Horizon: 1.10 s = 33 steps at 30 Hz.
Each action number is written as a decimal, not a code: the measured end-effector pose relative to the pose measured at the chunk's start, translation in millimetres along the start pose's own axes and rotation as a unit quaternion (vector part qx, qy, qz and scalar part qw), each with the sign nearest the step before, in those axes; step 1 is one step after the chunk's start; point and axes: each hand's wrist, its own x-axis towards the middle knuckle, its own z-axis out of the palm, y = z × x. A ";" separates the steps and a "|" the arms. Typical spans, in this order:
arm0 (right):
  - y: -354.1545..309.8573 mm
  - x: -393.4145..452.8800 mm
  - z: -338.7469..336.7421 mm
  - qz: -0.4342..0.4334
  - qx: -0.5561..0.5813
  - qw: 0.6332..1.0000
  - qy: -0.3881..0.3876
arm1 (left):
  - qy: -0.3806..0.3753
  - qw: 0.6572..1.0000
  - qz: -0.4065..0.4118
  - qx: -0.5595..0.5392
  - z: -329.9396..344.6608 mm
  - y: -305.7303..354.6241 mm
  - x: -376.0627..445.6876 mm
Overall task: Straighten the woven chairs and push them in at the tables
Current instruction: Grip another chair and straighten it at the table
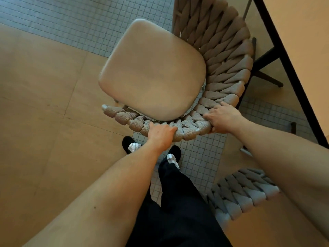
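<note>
Over tiles, left hand (160,136) and right hand (222,118) grip chair (222,68).

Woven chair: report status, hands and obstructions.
Both hands, left and right, gripping woven chair backrest. Seat faces away from table. Second chair close by right.

Tiled floor (71,20) bears woven chair (222,56), table (302,41).

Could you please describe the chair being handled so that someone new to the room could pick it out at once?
Start at the long pale table with the dark edge along the right. Just left of it stands the woven chair, with the left hand and right hand gripping its curved back rim. Unlike the grey woven chair lower right, it is beige-brown and shows a smooth pale seat cushion.
</note>
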 end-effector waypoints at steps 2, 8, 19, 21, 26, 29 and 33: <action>-1.7 -1.3 -0.8 0.006 0.005 1.000 0.006 | -0.003 1.000 0.010 0.002 0.3 -3.4 -0.1; -31.6 -2.3 -8.0 0.025 0.052 0.998 0.001 | 0.000 0.998 0.038 0.043 -4.9 -32.4 -11.2; -141.1 13.5 -52.0 0.078 0.178 0.981 0.019 | -0.032 0.980 0.014 0.194 -23.9 -134.7 -27.1; -152.5 15.4 -57.0 0.070 0.181 0.981 0.026 | -0.030 0.978 -0.016 0.204 -24.3 -146.6 -27.9; -143.8 13.8 -55.6 0.027 0.183 0.982 0.045 | -0.057 0.979 -0.077 0.179 -20.7 -140.6 -31.8; -127.5 13.6 -46.7 -0.012 0.168 0.985 0.046 | -0.070 0.981 -0.089 0.159 -20.3 -126.9 -31.4; -98.4 13.1 -33.9 -0.031 0.106 0.993 0.028 | -0.081 0.991 -0.058 0.085 -17.4 -82.0 -28.8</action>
